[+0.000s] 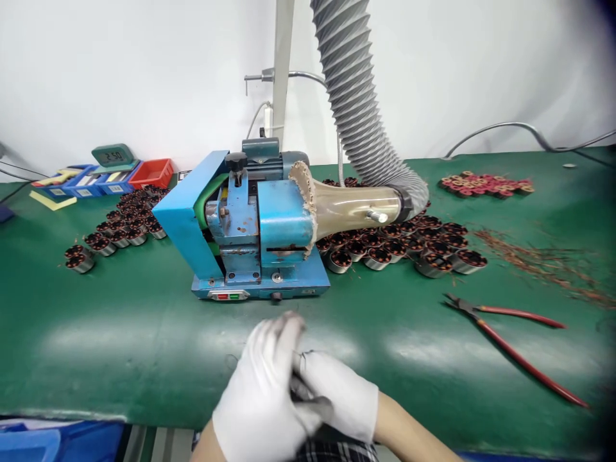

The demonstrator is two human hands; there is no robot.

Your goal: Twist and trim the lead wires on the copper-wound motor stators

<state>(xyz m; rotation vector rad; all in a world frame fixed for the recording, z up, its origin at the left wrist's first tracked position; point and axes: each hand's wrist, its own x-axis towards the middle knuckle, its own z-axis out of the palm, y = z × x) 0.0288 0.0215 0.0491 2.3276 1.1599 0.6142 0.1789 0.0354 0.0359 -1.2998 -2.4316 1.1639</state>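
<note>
My left hand (264, 388), in a white glove with soiled fingertips, is at the bench's front edge with its fingers curled over toward the other hand. My right hand (339, 393), gloved the same way, meets it from the right. The fingers of both are closed together, blurred by motion. Whatever lies between them is mostly hidden; thin dark wire ends stick out near the fingers. Just beyond the hands stands a blue belt-driven machine (286, 221) with red and green switches (228, 296) on its base.
Copper-wound motor stators (378, 256) stand in groups right of the machine, with more stators (120, 234) at left. Red-handled cutters (505, 333) lie open at right, near wire scraps (539, 263). A grey hose (353, 83) descends to a clear duct (353, 208). Bins (151, 173) sit at back left.
</note>
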